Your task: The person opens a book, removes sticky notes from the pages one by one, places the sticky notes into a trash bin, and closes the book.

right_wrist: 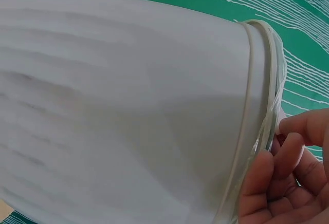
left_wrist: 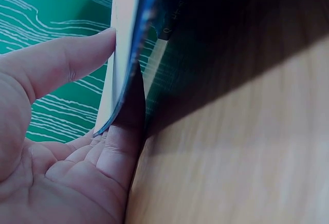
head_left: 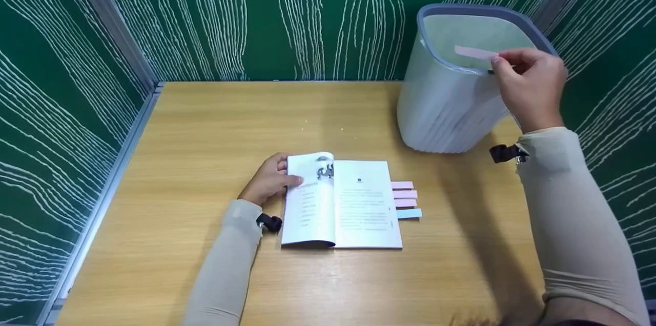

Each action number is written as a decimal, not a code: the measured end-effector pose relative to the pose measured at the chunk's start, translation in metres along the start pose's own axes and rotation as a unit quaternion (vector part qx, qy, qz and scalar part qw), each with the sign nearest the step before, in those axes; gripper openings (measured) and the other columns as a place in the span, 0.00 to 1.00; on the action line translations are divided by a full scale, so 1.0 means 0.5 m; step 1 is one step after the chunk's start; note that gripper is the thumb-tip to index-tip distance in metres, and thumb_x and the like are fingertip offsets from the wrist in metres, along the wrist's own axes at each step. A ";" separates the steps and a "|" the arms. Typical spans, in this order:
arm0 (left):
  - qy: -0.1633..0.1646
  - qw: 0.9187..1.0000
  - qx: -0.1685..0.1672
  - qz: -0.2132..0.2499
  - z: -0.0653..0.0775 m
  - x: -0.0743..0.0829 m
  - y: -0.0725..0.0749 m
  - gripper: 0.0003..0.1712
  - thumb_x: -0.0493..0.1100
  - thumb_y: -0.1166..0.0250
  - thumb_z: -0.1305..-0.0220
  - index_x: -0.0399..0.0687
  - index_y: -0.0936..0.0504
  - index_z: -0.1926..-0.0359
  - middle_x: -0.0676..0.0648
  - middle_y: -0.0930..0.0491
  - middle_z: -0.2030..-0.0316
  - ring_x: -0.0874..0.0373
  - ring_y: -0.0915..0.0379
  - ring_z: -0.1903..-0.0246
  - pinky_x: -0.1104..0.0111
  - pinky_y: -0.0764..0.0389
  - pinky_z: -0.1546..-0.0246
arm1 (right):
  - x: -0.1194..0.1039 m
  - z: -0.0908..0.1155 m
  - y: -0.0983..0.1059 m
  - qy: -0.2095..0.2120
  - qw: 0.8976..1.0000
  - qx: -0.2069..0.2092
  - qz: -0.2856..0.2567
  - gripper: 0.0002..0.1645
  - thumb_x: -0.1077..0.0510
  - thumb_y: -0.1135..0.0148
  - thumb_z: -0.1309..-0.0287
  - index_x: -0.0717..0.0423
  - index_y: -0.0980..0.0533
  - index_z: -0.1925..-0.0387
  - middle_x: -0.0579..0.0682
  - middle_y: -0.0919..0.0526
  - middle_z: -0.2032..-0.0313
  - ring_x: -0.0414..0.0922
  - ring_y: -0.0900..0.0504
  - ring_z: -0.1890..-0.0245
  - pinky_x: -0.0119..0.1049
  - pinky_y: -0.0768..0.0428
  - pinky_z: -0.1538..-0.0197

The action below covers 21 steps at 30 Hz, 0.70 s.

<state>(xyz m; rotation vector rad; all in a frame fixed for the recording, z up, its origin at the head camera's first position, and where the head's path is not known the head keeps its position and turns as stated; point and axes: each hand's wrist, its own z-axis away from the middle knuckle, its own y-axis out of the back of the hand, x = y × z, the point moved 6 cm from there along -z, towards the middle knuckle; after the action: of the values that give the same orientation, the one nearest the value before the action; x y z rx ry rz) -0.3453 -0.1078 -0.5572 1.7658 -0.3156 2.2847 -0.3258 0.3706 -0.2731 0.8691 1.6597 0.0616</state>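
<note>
An open book (head_left: 364, 213) with printed pages lies on the table. My left hand (head_left: 267, 180) grips its left edge, thumb on the page and the other fingers underneath; the left wrist view shows the book's edge (left_wrist: 118, 70) between them. Pink sticky tabs (head_left: 405, 194) and a blue sticky tab (head_left: 409, 214) stick out from the right side of the book. Up at the right, my right hand (head_left: 535, 82) pinches a pale pink paper strip (head_left: 474, 52) over the mouth of a white trash bin (head_left: 446, 105). In the right wrist view, curled fingers (right_wrist: 257, 175) are beside the bin's rim.
The bin has a grey-blue rim (head_left: 492, 8) and a clear liner, and stands at the table's back right. Green panels (head_left: 261, 18) with white wavy lines enclose the wooden table (head_left: 205, 126). Tiny pale specks lie behind the book.
</note>
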 end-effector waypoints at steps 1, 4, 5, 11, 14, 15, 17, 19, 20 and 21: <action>-0.001 1.000 0.000 0.000 0.000 0.000 0.000 0.38 0.28 0.26 0.44 0.43 0.30 0.34 0.41 0.16 0.45 0.47 0.14 0.51 0.61 0.12 0.54 | -0.001 0.000 0.000 0.000 1.000 0.000 0.000 0.26 0.36 0.32 0.38 0.44 0.14 0.45 0.42 0.14 0.51 0.39 0.24 0.61 0.19 0.19 0.56; -0.003 1.000 0.001 0.002 0.000 0.002 0.000 0.38 0.27 0.26 0.44 0.43 0.31 0.34 0.40 0.17 0.45 0.47 0.14 0.51 0.61 0.12 0.53 | -0.004 0.001 -0.001 0.001 1.000 0.000 0.000 0.25 0.37 0.33 0.37 0.44 0.14 0.45 0.42 0.14 0.51 0.39 0.24 0.61 0.19 0.19 0.57; -0.003 1.000 0.001 0.002 0.000 0.002 0.000 0.38 0.27 0.26 0.44 0.43 0.31 0.34 0.40 0.17 0.45 0.47 0.14 0.51 0.61 0.12 0.53 | -0.005 0.001 -0.001 0.001 1.000 -0.001 -0.001 0.25 0.37 0.33 0.37 0.44 0.14 0.45 0.42 0.14 0.51 0.39 0.24 0.61 0.19 0.19 0.57; -0.001 1.000 0.002 0.006 0.002 0.004 -0.001 0.39 0.27 0.26 0.44 0.43 0.31 0.33 0.40 0.17 0.45 0.47 0.15 0.50 0.60 0.12 0.51 | -0.008 -0.001 -0.001 0.001 1.000 -0.004 -0.004 0.24 0.38 0.32 0.37 0.44 0.14 0.45 0.43 0.13 0.51 0.38 0.24 0.61 0.18 0.19 0.57; -0.003 1.000 0.002 0.003 0.001 0.004 -0.001 0.38 0.27 0.26 0.44 0.43 0.31 0.34 0.40 0.17 0.45 0.47 0.15 0.50 0.60 0.12 0.52 | -0.007 -0.001 -0.001 0.000 1.000 -0.004 -0.003 0.24 0.38 0.32 0.37 0.44 0.14 0.45 0.44 0.13 0.50 0.38 0.24 0.60 0.18 0.19 0.57; -0.004 1.000 0.001 0.003 0.001 0.004 -0.001 0.38 0.27 0.26 0.44 0.43 0.31 0.34 0.40 0.17 0.45 0.47 0.15 0.51 0.60 0.12 0.52 | -0.006 0.000 -0.001 0.000 1.000 -0.004 -0.003 0.24 0.38 0.32 0.36 0.44 0.13 0.45 0.44 0.13 0.50 0.38 0.24 0.60 0.18 0.19 0.57; -0.007 1.000 -0.002 0.004 0.000 0.005 -0.001 0.38 0.27 0.26 0.44 0.42 0.31 0.34 0.39 0.17 0.45 0.47 0.15 0.50 0.61 0.13 0.52 | -0.006 -0.001 -0.001 0.004 1.000 -0.002 -0.001 0.23 0.38 0.32 0.36 0.44 0.13 0.46 0.44 0.13 0.50 0.38 0.24 0.59 0.19 0.20 0.58; -0.008 1.000 -0.004 0.006 -0.001 0.004 -0.001 0.39 0.26 0.27 0.44 0.41 0.31 0.34 0.39 0.17 0.44 0.47 0.15 0.50 0.62 0.13 0.52 | -0.005 -0.001 -0.001 0.008 1.000 -0.001 0.001 0.22 0.39 0.33 0.35 0.44 0.13 0.46 0.45 0.12 0.51 0.38 0.24 0.59 0.19 0.20 0.58; -0.010 1.000 -0.005 0.006 -0.001 0.004 -0.001 0.39 0.26 0.27 0.44 0.41 0.31 0.33 0.38 0.18 0.44 0.48 0.15 0.51 0.62 0.13 0.53 | -0.006 -0.001 -0.001 0.010 1.000 0.000 0.001 0.22 0.39 0.33 0.35 0.44 0.13 0.46 0.45 0.12 0.50 0.37 0.24 0.58 0.19 0.21 0.58; -0.009 1.000 -0.006 0.006 -0.001 0.004 -0.001 0.39 0.25 0.27 0.45 0.41 0.31 0.33 0.38 0.18 0.44 0.48 0.15 0.51 0.62 0.13 0.53 | -0.006 -0.002 -0.002 0.012 1.000 -0.001 0.000 0.22 0.39 0.33 0.35 0.45 0.13 0.46 0.45 0.12 0.50 0.37 0.24 0.58 0.20 0.21 0.59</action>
<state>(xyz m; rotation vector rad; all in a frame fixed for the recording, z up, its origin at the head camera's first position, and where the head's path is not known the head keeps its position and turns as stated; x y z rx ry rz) -0.3460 -0.1071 -0.5554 1.7858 -0.3420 2.2706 -0.3271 0.3687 -0.2708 0.8706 1.6807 0.0736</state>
